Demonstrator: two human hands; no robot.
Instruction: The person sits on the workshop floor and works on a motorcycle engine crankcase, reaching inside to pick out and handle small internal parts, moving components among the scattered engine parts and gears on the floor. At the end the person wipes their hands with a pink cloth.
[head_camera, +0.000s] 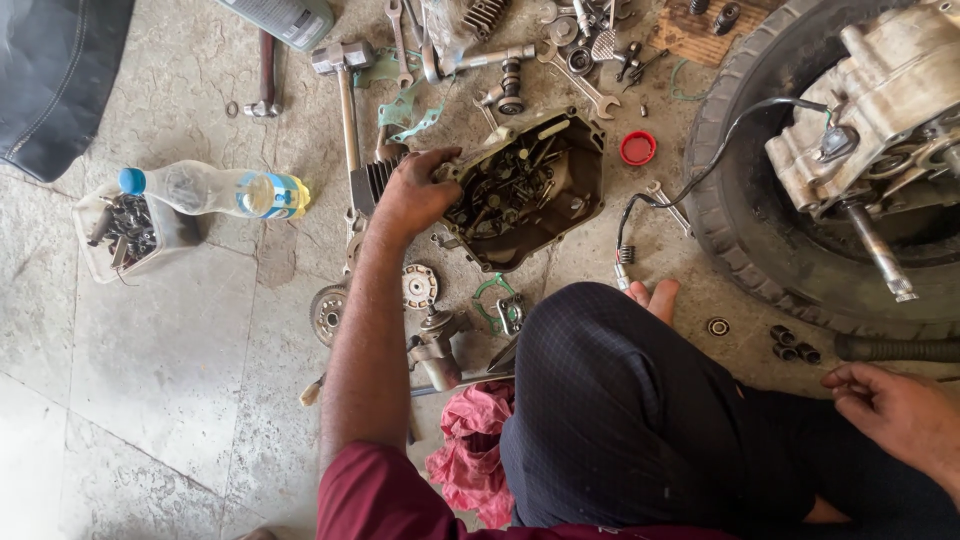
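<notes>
Engine cover (530, 190) on floor, left hand (415, 195) fingers gripping its rim; right hand (895, 405) loosely curled, empty.

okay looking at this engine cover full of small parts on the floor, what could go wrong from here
The left hand grips the rim of the engine cover, which is full of loose small parts; tilting it could spill them among the tools on the floor. The plastic bottle lies on its side nearby and might roll or leak.

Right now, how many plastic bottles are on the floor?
2: a clear bottle with a blue cap lying at left, and a grey-green bottle at the top edge, partly cropped. Others may be hidden.
</notes>
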